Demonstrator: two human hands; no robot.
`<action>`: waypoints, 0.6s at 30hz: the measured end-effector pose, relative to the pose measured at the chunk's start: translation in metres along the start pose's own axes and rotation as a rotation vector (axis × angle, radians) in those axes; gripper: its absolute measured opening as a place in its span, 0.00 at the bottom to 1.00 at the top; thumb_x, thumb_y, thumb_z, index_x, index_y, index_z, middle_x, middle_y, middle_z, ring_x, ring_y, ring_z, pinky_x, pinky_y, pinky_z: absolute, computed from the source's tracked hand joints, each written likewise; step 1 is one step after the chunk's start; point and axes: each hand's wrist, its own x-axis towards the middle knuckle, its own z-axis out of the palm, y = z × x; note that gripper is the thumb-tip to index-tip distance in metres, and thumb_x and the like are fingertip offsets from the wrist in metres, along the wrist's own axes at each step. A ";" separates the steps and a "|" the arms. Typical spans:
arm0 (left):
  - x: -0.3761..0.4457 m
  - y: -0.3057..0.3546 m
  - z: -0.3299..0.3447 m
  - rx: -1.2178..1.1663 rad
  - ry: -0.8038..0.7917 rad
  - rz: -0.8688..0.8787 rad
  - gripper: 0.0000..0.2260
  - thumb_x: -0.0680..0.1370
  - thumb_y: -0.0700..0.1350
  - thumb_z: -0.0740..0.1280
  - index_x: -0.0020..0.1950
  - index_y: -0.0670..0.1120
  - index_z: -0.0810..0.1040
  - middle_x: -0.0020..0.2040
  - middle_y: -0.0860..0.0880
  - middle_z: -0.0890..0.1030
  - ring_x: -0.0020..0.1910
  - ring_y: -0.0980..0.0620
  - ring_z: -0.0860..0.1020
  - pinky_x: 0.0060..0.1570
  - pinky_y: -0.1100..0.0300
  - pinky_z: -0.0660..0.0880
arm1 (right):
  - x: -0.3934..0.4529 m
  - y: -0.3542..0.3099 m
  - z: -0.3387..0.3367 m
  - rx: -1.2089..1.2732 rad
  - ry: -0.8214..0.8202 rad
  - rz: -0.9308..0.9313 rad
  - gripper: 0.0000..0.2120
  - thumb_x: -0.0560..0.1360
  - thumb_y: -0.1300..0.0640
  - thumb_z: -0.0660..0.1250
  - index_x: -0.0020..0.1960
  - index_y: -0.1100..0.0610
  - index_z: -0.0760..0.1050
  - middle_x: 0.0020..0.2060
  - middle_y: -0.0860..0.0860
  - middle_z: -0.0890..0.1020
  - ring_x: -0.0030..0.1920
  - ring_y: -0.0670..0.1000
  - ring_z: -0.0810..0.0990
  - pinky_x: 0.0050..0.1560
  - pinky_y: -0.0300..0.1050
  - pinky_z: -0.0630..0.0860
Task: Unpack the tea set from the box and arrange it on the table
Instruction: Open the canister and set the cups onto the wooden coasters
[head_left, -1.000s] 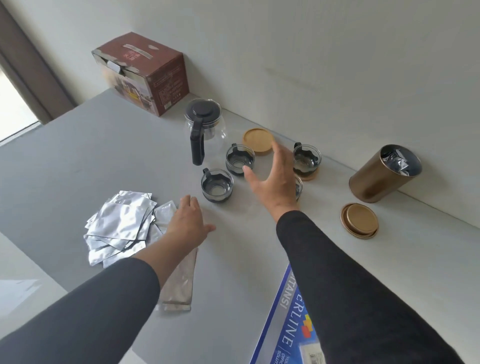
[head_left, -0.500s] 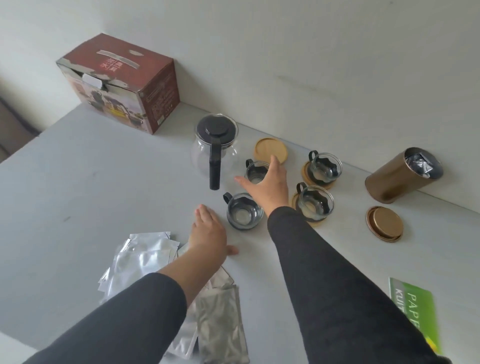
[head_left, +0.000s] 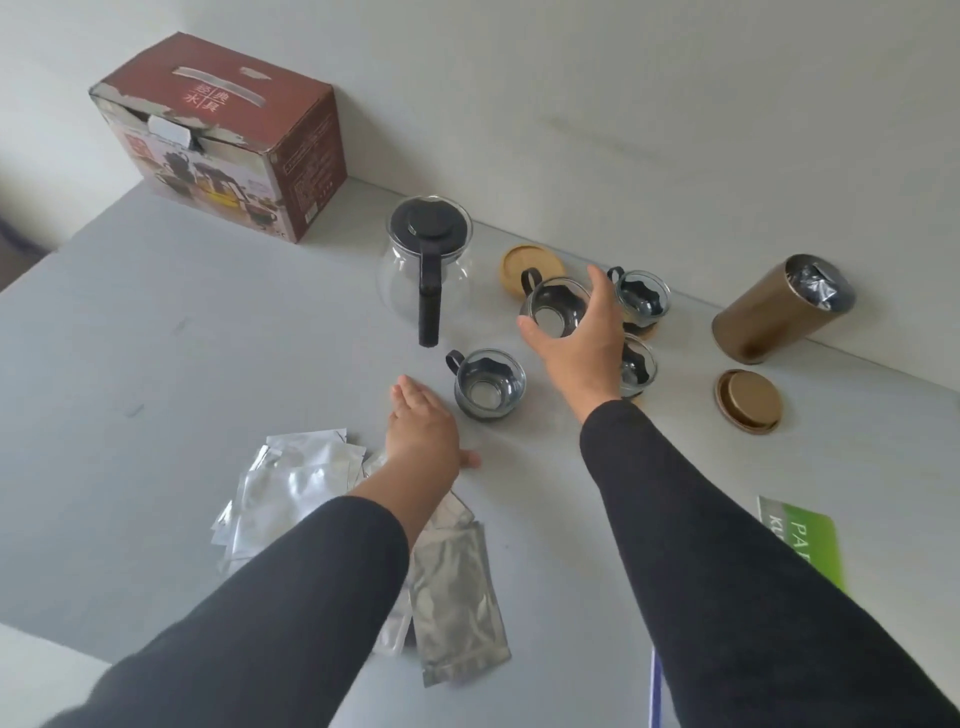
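I see my right hand (head_left: 576, 343) gripping a small glass cup with a black handle (head_left: 553, 309), just at the three o'clock side of the clear glass teapot with a black lid (head_left: 426, 260). My left hand (head_left: 423, 434) rests flat and empty on the grey table (head_left: 182, 364), at seven o'clock of another cup (head_left: 488, 384).

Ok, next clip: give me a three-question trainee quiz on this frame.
1. True or false: the gold canister has its lid on.
2. How many glass cups are in view?
3. The right hand grips: A) teapot B) a cup C) foil packets

Key: 1. False; the lid lies on the table beside it. 2. Four. 3. B. The left hand holds nothing.
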 end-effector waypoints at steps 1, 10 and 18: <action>-0.001 0.000 0.000 0.004 0.004 -0.001 0.51 0.73 0.61 0.66 0.75 0.31 0.38 0.77 0.34 0.40 0.78 0.40 0.44 0.75 0.53 0.52 | -0.008 0.000 -0.009 -0.003 0.022 -0.019 0.41 0.66 0.51 0.76 0.73 0.55 0.59 0.66 0.54 0.69 0.66 0.51 0.68 0.65 0.38 0.63; -0.001 -0.001 -0.001 -0.022 0.034 -0.024 0.51 0.73 0.62 0.67 0.75 0.32 0.39 0.77 0.35 0.41 0.78 0.39 0.45 0.75 0.51 0.54 | -0.101 0.038 -0.055 -0.063 -0.059 -0.032 0.40 0.65 0.52 0.77 0.71 0.55 0.62 0.63 0.53 0.72 0.63 0.49 0.71 0.58 0.29 0.62; 0.001 -0.003 0.005 -0.083 0.071 -0.045 0.52 0.73 0.61 0.68 0.76 0.33 0.39 0.77 0.37 0.41 0.78 0.42 0.44 0.75 0.52 0.55 | -0.129 0.068 -0.054 -0.084 -0.226 0.063 0.43 0.67 0.52 0.77 0.74 0.54 0.57 0.66 0.56 0.68 0.67 0.53 0.67 0.60 0.35 0.61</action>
